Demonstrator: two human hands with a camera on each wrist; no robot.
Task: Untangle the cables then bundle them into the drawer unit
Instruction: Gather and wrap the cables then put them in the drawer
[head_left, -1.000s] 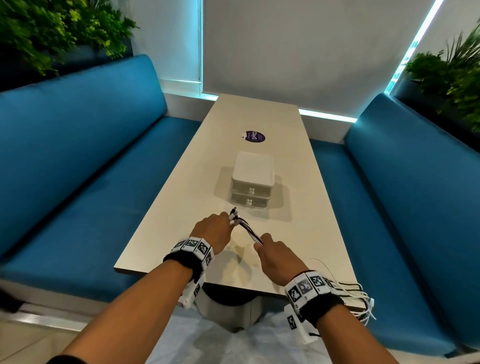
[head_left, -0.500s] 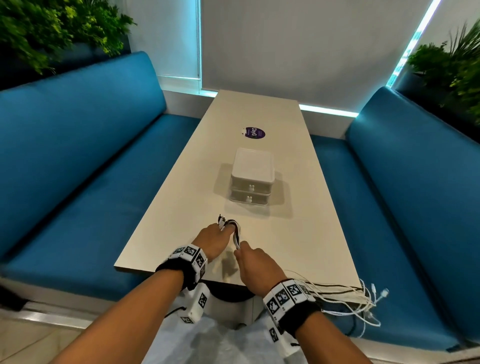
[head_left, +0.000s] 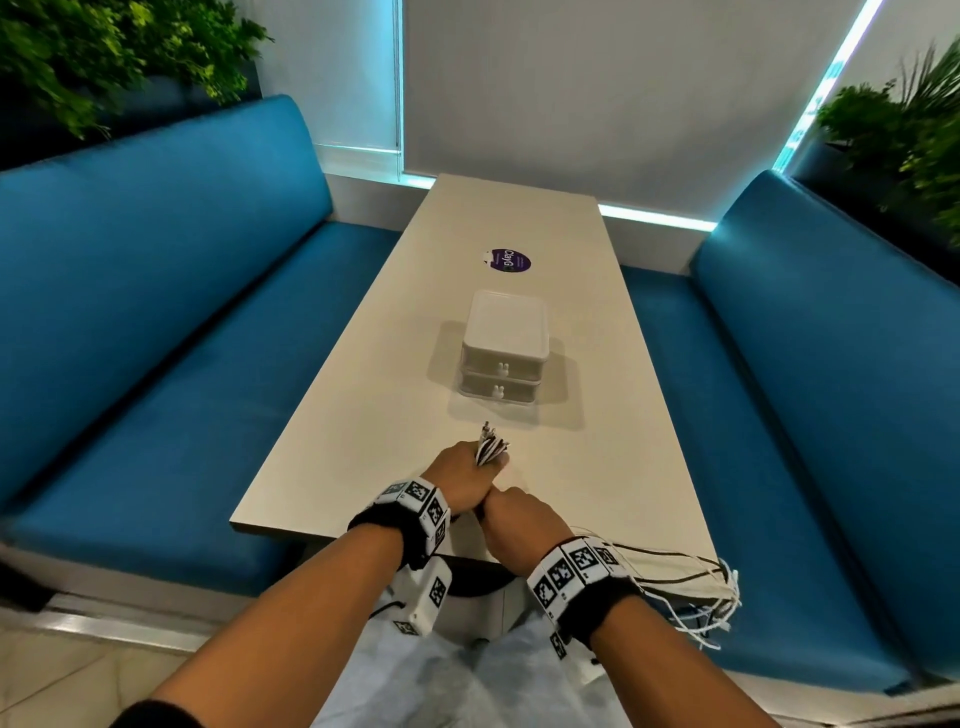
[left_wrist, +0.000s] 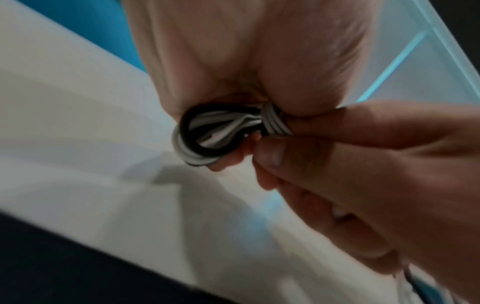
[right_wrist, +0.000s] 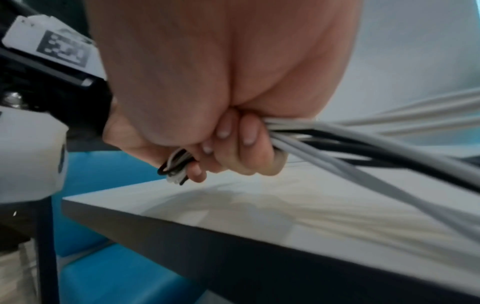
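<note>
Black and white cables (head_left: 490, 447), folded, gripped by both hands.

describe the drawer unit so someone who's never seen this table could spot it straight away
Start from the long pale table between the two blue benches. Along its middle, beyond the hands, sits the drawer unit: a small white box with two stacked drawers, both closed, each with a tiny knob. It is the only boxy thing there; the purple sticker behind it lies flat.

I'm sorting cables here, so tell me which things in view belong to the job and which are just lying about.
Job: cables, drawer unit, left hand, right hand.
Lying about: purple sticker, plants, blue benches.
</note>
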